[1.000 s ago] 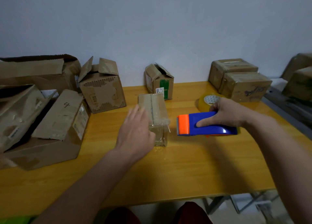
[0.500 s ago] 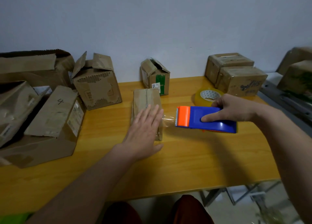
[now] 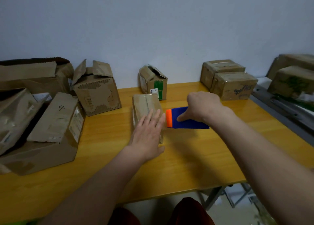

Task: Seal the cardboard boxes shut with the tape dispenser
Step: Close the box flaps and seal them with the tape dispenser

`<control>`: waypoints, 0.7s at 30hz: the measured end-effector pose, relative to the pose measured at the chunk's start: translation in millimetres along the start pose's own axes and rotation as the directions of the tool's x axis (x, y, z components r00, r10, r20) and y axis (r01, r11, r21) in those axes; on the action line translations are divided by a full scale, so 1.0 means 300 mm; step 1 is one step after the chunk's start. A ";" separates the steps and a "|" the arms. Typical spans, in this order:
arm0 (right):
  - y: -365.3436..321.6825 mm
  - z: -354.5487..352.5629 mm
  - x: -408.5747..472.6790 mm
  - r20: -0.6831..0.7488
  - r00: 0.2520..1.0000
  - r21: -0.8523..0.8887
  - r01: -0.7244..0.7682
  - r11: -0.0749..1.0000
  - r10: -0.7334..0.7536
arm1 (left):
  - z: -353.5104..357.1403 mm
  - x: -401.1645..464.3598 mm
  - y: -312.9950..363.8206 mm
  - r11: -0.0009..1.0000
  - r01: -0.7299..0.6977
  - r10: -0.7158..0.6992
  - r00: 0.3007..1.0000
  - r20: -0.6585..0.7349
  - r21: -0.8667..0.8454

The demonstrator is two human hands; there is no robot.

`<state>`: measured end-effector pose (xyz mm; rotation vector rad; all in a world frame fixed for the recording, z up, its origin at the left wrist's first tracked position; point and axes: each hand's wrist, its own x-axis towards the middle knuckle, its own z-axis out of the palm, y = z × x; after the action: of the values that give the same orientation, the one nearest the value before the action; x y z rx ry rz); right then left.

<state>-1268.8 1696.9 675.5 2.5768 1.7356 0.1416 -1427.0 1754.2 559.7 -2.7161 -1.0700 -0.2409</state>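
Observation:
A small taped cardboard box lies in the middle of the yellow table. My left hand rests flat on its near end, fingers spread. My right hand grips the blue tape dispenser, whose orange front end sits right beside the box's right side, close to my left fingertips. The dispenser hovers just above or on the table; its tape roll is hidden under my hand.
Open cardboard boxes and a larger pile crowd the left. A small open box with a green label stands at the back wall. Two closed boxes sit at the back right. A metal rail borders the right edge.
My left hand has moved from the box's left side onto its top. The dispenser has come in closer to the box's right side, and my right hand now covers the loose tape roll behind it.

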 end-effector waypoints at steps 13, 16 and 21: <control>-0.008 0.178 -0.034 -0.326 0.942 -0.063 -0.108 0.992 0.082 | -0.075 0.018 -0.004 0.984 0.131 -0.118 0.987 0.110 -0.122; 0.006 0.253 -0.041 -0.315 0.944 -0.032 -0.119 0.992 0.103 | -0.069 -0.006 -0.040 0.978 0.190 -0.175 0.972 0.155 -0.083; 0.027 0.401 -0.064 -0.212 0.969 -0.093 -0.147 0.985 0.125 | -0.056 -0.025 -0.139 0.970 0.157 -0.148 0.987 0.062 -0.187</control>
<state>-1257.2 1679.2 555.4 2.6821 1.5557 0.5091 -1462.3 1774.8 579.7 -2.8216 -1.3366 -0.3207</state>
